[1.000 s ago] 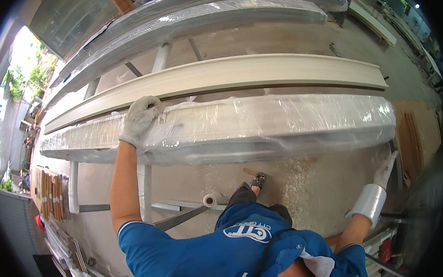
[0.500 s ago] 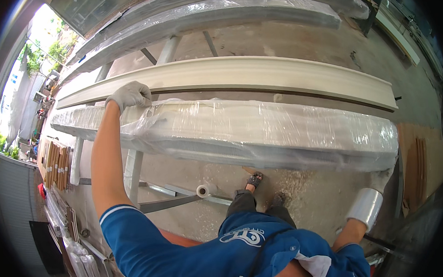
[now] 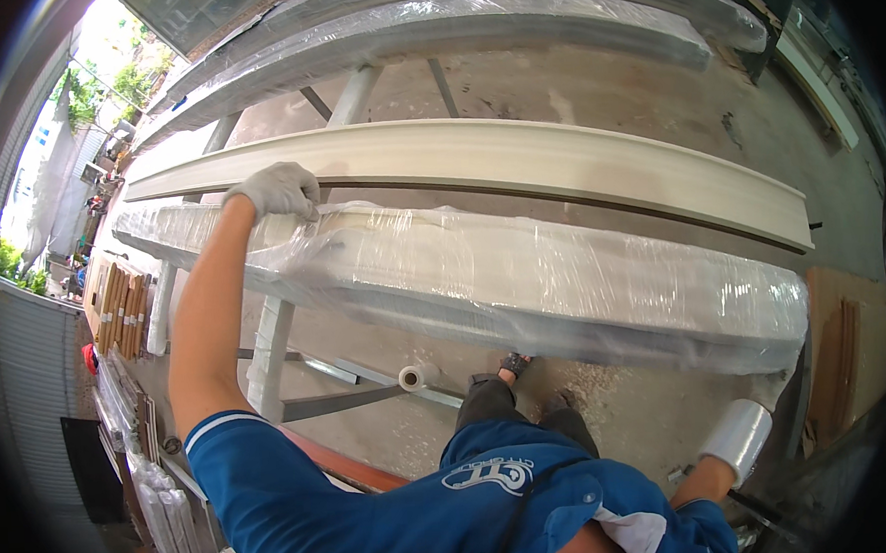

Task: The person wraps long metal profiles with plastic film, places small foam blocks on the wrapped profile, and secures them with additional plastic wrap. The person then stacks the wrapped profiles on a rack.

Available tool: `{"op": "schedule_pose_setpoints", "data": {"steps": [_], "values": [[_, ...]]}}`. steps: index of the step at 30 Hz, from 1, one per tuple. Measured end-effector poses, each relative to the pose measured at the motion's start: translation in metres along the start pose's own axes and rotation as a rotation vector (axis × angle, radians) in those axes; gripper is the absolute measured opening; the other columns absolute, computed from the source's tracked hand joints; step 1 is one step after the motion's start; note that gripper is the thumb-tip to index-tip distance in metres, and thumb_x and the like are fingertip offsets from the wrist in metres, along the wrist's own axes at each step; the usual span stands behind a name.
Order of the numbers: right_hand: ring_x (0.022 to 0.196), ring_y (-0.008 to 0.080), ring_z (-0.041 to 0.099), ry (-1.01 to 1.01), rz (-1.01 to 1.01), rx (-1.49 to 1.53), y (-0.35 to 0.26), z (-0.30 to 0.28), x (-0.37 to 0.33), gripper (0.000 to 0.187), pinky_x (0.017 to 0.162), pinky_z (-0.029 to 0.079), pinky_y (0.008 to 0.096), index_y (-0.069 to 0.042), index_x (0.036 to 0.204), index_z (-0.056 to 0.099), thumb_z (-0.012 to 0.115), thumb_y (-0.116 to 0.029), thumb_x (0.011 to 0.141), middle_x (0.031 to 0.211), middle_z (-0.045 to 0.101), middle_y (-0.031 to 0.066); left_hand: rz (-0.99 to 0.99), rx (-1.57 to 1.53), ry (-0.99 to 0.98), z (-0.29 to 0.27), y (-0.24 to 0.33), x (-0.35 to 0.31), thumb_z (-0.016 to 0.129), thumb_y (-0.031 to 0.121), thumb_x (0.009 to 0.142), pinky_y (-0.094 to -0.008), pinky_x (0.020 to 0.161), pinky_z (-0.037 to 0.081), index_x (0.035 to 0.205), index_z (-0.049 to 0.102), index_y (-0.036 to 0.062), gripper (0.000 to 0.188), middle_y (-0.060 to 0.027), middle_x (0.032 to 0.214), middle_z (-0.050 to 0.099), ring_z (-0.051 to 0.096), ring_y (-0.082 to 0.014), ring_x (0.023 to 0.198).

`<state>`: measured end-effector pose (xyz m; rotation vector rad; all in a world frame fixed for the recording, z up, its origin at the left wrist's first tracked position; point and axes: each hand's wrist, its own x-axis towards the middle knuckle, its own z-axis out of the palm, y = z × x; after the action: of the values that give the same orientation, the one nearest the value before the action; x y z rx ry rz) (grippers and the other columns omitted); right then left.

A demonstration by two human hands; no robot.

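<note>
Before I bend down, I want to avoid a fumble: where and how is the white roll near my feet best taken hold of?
Likely around the curved outer wall of the white roll, coming from above. It is a short cylinder, its hollow end facing the camera with nothing in front; whether it stands or lies, I cannot tell.

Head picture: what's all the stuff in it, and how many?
Wrapped beam: one, cream under clear film, nearest the person
Bare beam: one, cream, just beyond it
Far wrapped beams: at least two, grey, top
Stand legs: several, grey, under beams
Small roll: one, white, low centre
Boards: several, brown, both sides
Film roll: one, shiny clear, around right wrist
Shirt: one, blue, bottom
Left grip: one, white glove, at wrapped beam's far edge
Right grip: one, pale glove, near its right end
</note>
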<state>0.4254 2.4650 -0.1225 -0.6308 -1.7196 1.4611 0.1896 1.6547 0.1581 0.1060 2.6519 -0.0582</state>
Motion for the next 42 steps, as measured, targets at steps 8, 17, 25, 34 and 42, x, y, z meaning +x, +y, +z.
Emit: {"op": "schedule_pose_setpoints", "data": {"steps": [8, 17, 25, 34, 42], "values": [[0.149, 0.0283, 0.036, 0.048, 0.152, 0.161, -0.029, -0.011, 0.006, 0.076, 0.126, 0.024, 0.0431, -0.002, 0.159, 0.033, 0.049, -0.054, 0.105, 0.163, 0.036, 0.0135, -0.099, 0.241, 0.281, 0.028, 0.016, -0.007, 0.076, 0.017, 0.071, -0.0445, 0.082, 0.055, 0.087, 0.074, 0.0058, 0.02, -0.0161, 0.092, 0.073, 0.07, -0.0341, 0.093], [0.149, 0.0282, 0.036, 0.093, 0.282, 0.278, -0.112, -0.038, -0.043, 0.076, 0.126, 0.025, 0.0429, -0.003, 0.159, 0.033, 0.049, -0.054, 0.106, 0.163, 0.037, 0.0137, -0.007, -0.098, 0.318, 0.029, -0.005, -0.069, 0.082, 0.017, 0.066, -0.0393, 0.07, 0.05, 0.083, 0.07, 0.0015, 0.026, -0.0133, 0.076, 0.067, 0.063, -0.0285, 0.072], [0.148, 0.0281, 0.037, 0.147, 0.387, 0.267, -0.134, -0.06, -0.108, 0.075, 0.126, 0.025, 0.0427, -0.003, 0.159, 0.034, 0.049, -0.053, 0.106, 0.163, 0.037, 0.0139, 0.128, -0.151, 0.37, 0.073, -0.018, -0.09, 0.082, 0.018, 0.068, -0.0402, 0.07, 0.051, 0.08, 0.067, 0.0026, 0.024, -0.0131, 0.076, 0.066, 0.064, -0.0284, 0.073], [0.148, 0.028, 0.038, 0.165, 0.442, 0.208, -0.146, -0.055, -0.117, 0.074, 0.125, 0.026, 0.0425, -0.003, 0.159, 0.034, 0.048, -0.053, 0.106, 0.163, 0.037, 0.014, 0.015, -0.126, 0.497, 0.095, -0.005, -0.103, 0.076, 0.024, 0.079, -0.044, 0.075, 0.051, 0.09, 0.068, 0.0052, 0.023, -0.0147, 0.083, 0.068, 0.067, -0.0341, 0.081], [0.146, 0.0267, 0.041, -0.086, 0.349, 0.152, -0.121, -0.11, -0.114, 0.065, 0.123, 0.029, 0.0401, -0.001, 0.155, 0.042, 0.046, -0.045, 0.108, 0.159, 0.044, 0.0133, -0.067, -0.126, 0.607, 0.116, 0.008, -0.105, 0.07, 0.032, 0.086, -0.0474, 0.08, 0.051, 0.093, 0.068, 0.0074, 0.025, -0.0154, 0.094, 0.069, 0.067, -0.0362, 0.09]]}}
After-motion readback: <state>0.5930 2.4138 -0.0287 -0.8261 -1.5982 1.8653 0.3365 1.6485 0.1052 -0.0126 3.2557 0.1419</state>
